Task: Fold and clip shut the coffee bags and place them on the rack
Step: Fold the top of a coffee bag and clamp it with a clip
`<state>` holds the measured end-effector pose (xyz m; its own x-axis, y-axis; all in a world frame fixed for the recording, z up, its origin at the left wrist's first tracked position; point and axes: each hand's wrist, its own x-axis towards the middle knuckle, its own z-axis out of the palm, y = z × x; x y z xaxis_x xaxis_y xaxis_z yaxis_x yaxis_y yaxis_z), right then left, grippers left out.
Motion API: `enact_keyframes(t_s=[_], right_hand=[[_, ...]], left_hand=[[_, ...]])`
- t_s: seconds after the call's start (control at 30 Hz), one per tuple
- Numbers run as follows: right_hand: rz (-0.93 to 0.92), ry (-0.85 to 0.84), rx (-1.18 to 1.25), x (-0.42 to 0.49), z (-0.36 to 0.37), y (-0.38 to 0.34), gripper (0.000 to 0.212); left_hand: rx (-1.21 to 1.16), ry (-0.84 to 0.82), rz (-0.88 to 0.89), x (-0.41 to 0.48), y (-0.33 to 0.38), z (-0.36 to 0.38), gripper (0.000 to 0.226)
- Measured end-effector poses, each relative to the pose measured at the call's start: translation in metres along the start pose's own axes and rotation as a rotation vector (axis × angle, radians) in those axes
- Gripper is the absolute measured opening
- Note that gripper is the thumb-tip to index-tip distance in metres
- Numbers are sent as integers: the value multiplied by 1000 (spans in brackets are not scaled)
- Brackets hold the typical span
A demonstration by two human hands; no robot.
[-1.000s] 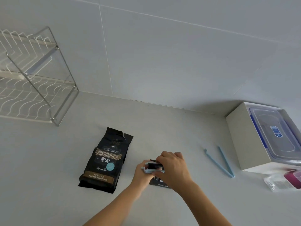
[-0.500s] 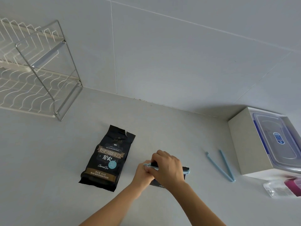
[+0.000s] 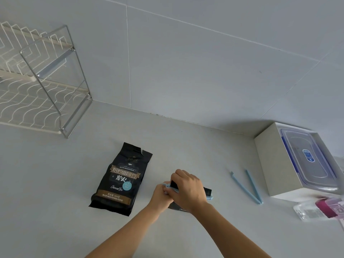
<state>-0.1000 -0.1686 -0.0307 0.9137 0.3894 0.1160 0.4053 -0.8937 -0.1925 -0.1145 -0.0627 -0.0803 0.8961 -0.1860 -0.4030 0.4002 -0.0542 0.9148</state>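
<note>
A black coffee bag with gold lettering lies flat on the counter, its torn top open toward the wall. To its right a second black coffee bag is mostly hidden under my hands; its top is folded over. A light blue clip runs across that fold. My left hand pinches the clip's left end. My right hand presses down over the clip and the fold. An open light blue clip lies on the counter further right. The wire rack stands at the far left against the wall.
A white box holding a clear lidded container sits at the right by the wall. A clear plastic packet with something magenta lies in front of it. Grey counter stretches between the rack and the bags.
The blue clip now lies across the folded bag top, its right end showing past my right hand. My hands have pressed down on it. The camera has tilted slightly.
</note>
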Motion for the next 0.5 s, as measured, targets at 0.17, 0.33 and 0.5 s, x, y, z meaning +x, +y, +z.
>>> enact_keyframes(t_s=[0.17, 0.33, 0.5], right_hand=[[-9, 33, 26, -5, 2, 4, 33], [19, 38, 27, -11, 4, 6, 38], [13, 49, 47, -11, 3, 6, 34]], left_hand=[[-78, -288, -55, -8, 4, -29, 10], [-454, -104, -289, -15, -11, -44, 16], [-587, -118, -279, -16, -8, -37, 17]])
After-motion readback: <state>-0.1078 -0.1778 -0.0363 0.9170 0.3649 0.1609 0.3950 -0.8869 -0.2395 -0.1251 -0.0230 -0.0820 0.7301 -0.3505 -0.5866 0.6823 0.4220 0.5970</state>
